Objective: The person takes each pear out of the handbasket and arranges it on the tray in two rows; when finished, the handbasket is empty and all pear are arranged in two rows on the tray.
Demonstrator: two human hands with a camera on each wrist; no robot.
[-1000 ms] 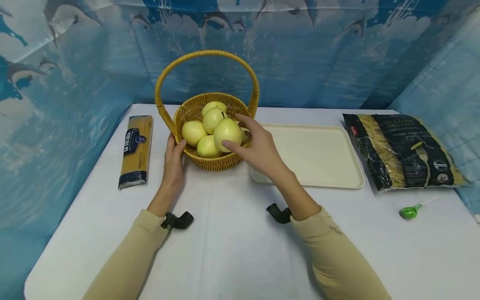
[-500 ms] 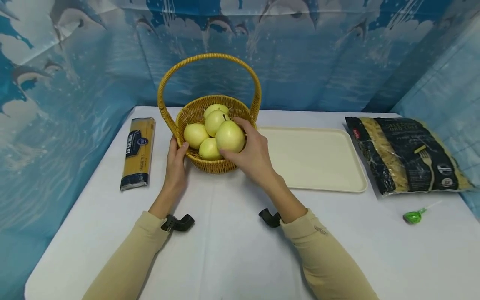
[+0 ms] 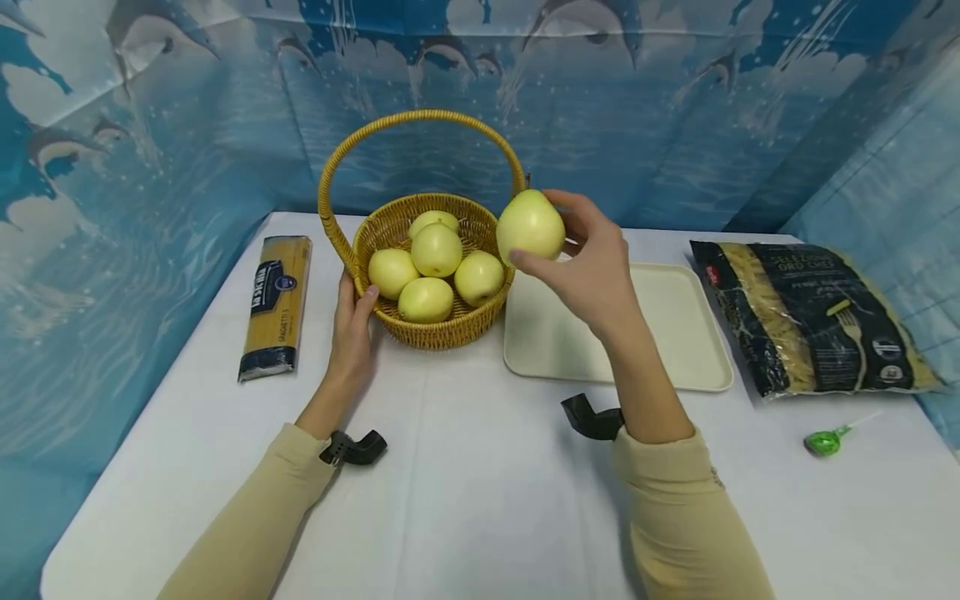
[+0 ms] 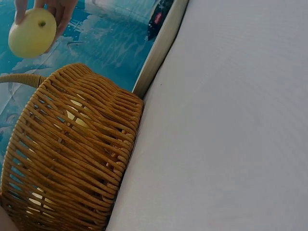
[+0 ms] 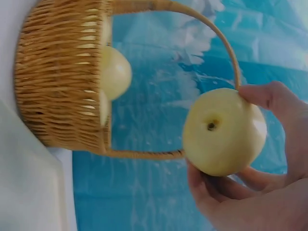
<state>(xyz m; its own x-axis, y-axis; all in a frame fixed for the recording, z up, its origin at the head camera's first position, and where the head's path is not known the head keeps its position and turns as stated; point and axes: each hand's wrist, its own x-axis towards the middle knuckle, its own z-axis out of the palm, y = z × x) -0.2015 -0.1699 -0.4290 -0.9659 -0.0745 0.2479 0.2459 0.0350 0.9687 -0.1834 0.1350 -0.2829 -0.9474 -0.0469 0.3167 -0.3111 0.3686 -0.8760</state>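
My right hand [image 3: 600,262] pinches a round yellow-green pear [image 3: 531,225] between thumb and fingers, raised just right of the wicker basket [image 3: 442,336]. In the right wrist view the pear's [image 5: 224,132] dimpled end faces the camera. Several more pears [image 3: 426,300] lie inside the basket, whose tall hooped handle [image 3: 420,114] stands upright. At the basket's left side my left hand [image 3: 351,337] grips it near the handle's base, thumb in front. Only a sliver of that hand shows in the left wrist view, beside the woven wall [image 4: 72,154].
Right of the basket lies a cream tray [image 3: 675,333], partly beneath the raised right hand. A spaghetti pack [image 3: 276,308] rests at left. Farther right are a black-and-gold pasta bag [image 3: 817,321] and a green lollipop [image 3: 823,442]. A blue dolphin-print curtain [image 3: 450,75] closes off the back.
My right hand has lifted one pear out of the basket and carried it up and right, over the tray's near-left part. The left hand stays at the basket.
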